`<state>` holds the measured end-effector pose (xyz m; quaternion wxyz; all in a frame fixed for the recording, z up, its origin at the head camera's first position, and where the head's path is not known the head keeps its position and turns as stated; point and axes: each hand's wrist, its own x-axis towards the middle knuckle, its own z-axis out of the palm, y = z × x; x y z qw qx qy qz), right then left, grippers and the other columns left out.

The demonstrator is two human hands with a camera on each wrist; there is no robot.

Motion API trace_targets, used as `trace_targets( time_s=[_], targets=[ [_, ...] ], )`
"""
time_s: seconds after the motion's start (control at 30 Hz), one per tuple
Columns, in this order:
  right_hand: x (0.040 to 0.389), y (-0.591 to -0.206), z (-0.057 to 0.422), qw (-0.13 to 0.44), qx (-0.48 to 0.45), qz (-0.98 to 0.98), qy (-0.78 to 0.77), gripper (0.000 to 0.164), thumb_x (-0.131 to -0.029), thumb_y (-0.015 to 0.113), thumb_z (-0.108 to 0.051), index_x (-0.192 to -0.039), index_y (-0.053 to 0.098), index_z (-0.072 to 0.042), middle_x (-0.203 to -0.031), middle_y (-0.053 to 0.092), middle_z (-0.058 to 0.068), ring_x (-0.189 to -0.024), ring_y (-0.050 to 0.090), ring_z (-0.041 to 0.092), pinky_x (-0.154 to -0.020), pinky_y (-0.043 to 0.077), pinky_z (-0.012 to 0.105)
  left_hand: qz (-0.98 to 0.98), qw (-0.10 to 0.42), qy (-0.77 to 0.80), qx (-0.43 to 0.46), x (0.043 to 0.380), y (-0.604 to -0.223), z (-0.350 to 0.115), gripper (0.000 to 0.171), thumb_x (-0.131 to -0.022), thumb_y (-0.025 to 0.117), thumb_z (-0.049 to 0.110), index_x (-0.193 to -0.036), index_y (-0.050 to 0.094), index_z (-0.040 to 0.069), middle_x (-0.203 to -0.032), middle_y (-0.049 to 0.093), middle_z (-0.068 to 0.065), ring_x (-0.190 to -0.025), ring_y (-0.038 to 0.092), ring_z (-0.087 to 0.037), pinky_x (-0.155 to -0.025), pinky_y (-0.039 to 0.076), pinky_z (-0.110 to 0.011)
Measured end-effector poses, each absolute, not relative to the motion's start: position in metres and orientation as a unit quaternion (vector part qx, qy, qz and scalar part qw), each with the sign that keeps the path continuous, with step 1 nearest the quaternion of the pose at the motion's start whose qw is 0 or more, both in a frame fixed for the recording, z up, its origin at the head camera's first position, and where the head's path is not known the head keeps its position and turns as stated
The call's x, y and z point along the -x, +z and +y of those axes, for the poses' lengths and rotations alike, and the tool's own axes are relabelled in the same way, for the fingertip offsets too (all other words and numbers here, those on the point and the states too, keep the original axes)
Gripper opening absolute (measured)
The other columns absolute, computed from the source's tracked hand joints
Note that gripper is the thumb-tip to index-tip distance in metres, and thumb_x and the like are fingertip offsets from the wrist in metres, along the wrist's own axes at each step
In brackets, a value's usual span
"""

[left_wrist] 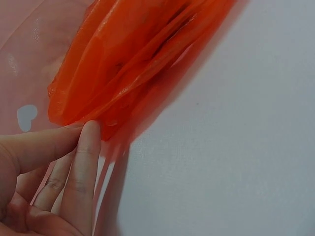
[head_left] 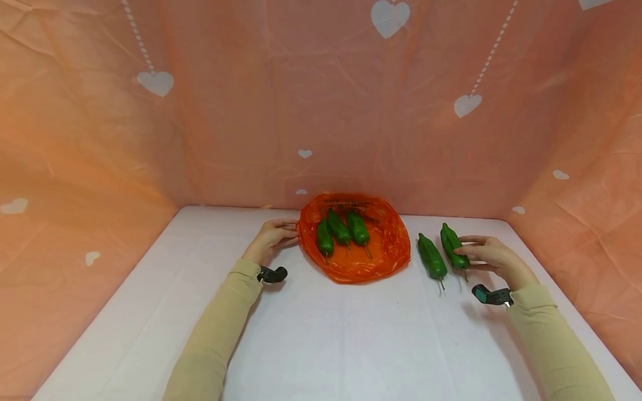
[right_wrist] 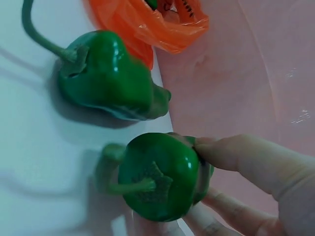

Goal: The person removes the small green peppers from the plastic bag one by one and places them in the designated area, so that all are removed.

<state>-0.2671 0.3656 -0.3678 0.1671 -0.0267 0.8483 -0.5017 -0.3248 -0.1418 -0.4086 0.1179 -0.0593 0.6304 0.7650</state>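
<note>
An orange plastic bag lies with its mouth spread wide, and 3 green peppers rest inside it with their stems toward me. At its left edge, my left hand pinches the rim; in the left wrist view the thumb and a finger meet on the orange film. To the right of the bag, my right hand holds another green pepper between thumb and fingers. Between that pepper and the bag, one more green pepper lies on the table.
The table has a white cloth. Pink-orange fabric with white hearts hangs close behind the bag and along both sides. A dark wrist camera sits on the right wrist, and another on the left.
</note>
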Motion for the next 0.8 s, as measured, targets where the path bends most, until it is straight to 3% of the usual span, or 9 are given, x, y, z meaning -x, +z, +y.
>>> trace_targets(
  time_s=[0.2,0.43,0.8],
  targets=[
    [0.264,-0.373,0.364,0.164,-0.001,0.856,-0.49,0.065,-0.093,0.064,-0.027,-0.138,0.036,0.011,-0.115,0.059,0.011,-0.089,0.062,0.012,-0.081,0.055,0.036,0.632,0.115,0.765,0.047,0.325,-0.41,-0.142,0.043,-0.089,0.058,-0.012,-0.131,0.053,-0.005,-0.106,0.062,-0.015,-0.08,0.067,-0.016,-0.089,0.052,-0.036],
    [0.261,-0.376,0.362,0.16,0.01,0.851,-0.499,0.059,-0.094,0.062,-0.022,-0.135,0.039,0.013,-0.104,0.064,0.004,-0.086,0.063,0.011,-0.079,0.055,0.032,0.629,0.114,0.768,0.041,0.326,-0.412,-0.143,0.043,-0.089,0.059,-0.01,-0.131,0.052,-0.005,-0.108,0.063,-0.016,-0.082,0.067,-0.017,-0.088,0.053,-0.036],
    [0.263,-0.382,0.364,0.172,-0.002,0.855,-0.49,0.062,-0.093,0.063,-0.024,-0.137,0.038,0.012,-0.103,0.063,0.007,-0.085,0.063,0.013,-0.078,0.055,0.033,0.632,0.115,0.765,0.044,0.326,-0.412,-0.141,0.042,-0.089,0.059,-0.01,-0.13,0.054,-0.004,-0.11,0.062,-0.016,-0.084,0.067,-0.017,-0.088,0.053,-0.035]
  ],
)
